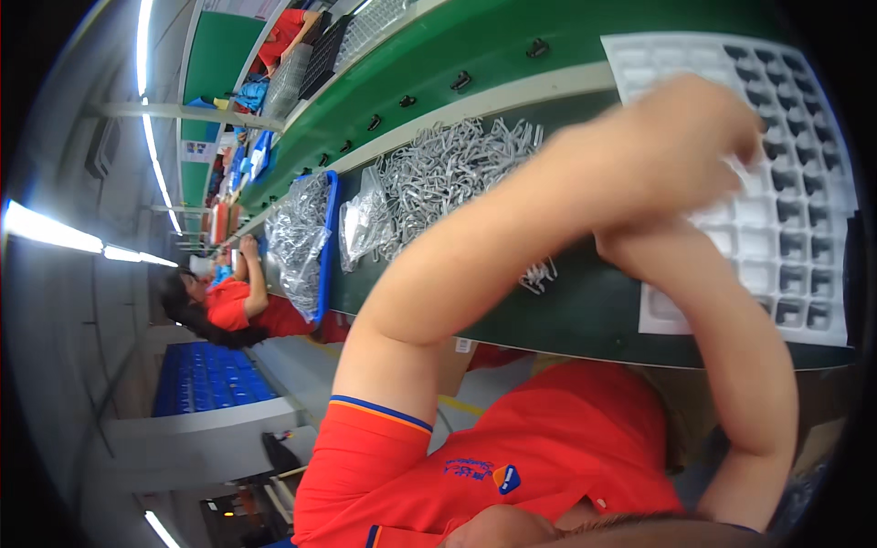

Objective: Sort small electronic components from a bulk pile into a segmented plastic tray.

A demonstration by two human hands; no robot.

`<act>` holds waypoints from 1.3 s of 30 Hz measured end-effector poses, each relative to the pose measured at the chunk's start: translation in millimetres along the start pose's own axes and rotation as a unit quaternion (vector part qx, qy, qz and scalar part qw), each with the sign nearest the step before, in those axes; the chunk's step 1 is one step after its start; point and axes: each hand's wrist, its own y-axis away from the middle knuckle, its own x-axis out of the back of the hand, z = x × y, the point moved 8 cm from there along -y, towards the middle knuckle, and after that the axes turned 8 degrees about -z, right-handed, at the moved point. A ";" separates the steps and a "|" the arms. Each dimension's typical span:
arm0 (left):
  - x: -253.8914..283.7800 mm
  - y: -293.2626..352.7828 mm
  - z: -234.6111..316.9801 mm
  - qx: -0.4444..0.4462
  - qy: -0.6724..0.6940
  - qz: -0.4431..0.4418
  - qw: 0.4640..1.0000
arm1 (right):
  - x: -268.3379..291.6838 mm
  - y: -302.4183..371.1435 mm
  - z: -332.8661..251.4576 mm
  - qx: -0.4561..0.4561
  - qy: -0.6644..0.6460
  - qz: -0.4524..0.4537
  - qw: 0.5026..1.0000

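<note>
My left hand [699, 142], smeared by motion, is over a white moulded tray [658, 315] with rows of square compartments. Its fingers curl downward, and I cannot make out anything in them. Dark pieces [790, 215] fill the compartments along the tray's right side, while those nearer the middle show white. My left forearm crosses over my right one. Of my right hand [617, 245] only the wrist end shows beside the left forearm; its fingers are hidden beneath it. A heap of bent silver metal hooks [448, 169] lies left of the tray, partly behind my left forearm.
A clear plastic bag [363, 219] lies beside the heap. Further left stands a blue bin [327, 247] holding a bagged lot of metal pieces [297, 233]. Small black clips [461, 80] line the green panel behind the dark green bench [566, 315]. A co-worker in red [237, 306] works at far left.
</note>
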 end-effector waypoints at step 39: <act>-113.3 11.6 93.6 0.045 -0.007 -0.092 0.995 | 190.4 36.9 82.1 -0.200 -0.434 0.333 0.813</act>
